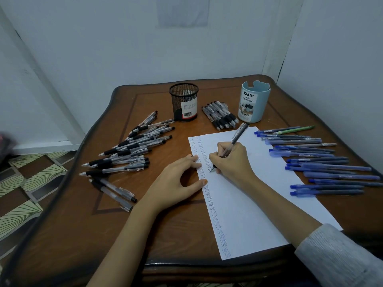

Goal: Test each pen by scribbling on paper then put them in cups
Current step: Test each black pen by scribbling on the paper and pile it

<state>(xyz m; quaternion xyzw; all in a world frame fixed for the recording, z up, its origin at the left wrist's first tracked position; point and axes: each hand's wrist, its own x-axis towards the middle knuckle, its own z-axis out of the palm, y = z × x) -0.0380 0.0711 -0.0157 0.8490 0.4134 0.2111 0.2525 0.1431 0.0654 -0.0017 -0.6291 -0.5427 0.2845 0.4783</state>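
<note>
**Pen (238, 136) under test: tip on paper, rear end toward blue cup**

The right hand (233, 160) holds the pen in a writing grip, fingers (217, 157) closed round the barrel, tip touching the paper (259, 193). The long axis slants away from the tip toward the blue desk-organizer cup (253, 102), which is nearer this hand than the black mesh cup (184, 102). The left hand (178, 179) lies relaxed, its straight fingers pressing the paper's edge.
</note>
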